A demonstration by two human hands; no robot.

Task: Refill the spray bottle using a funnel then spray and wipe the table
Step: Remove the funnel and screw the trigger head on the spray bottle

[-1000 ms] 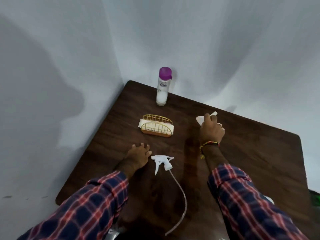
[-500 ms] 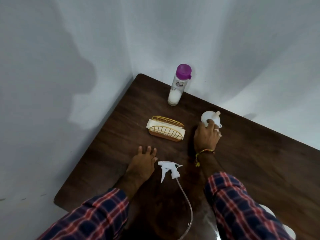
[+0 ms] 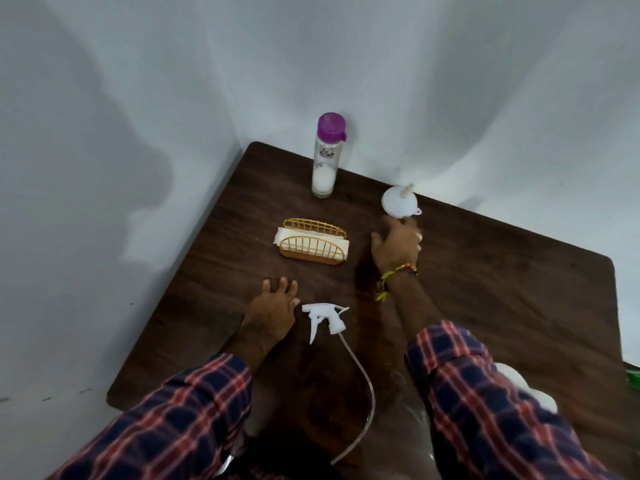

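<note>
A white funnel (image 3: 400,200) stands wide mouth down on the dark wooden table (image 3: 502,289), spout pointing up. My right hand (image 3: 396,245) hovers just in front of it, blurred, fingers loose and holding nothing. My left hand (image 3: 273,306) rests flat on the table with its fingers spread. Right beside it lies the white spray head (image 3: 325,318), its clear tube (image 3: 367,393) curving toward me. A clear bottle with a purple cap (image 3: 327,157), holding white liquid, stands at the back by the wall.
A gold wire holder with white napkins (image 3: 313,242) sits between the bottle and my left hand. A white object (image 3: 519,386) shows at the near right, partly hidden by my right sleeve. Walls close off the table's left and back sides.
My right hand set the funnel down on the table and has drawn back a little from it. My left hand stays flat beside the spray head.
</note>
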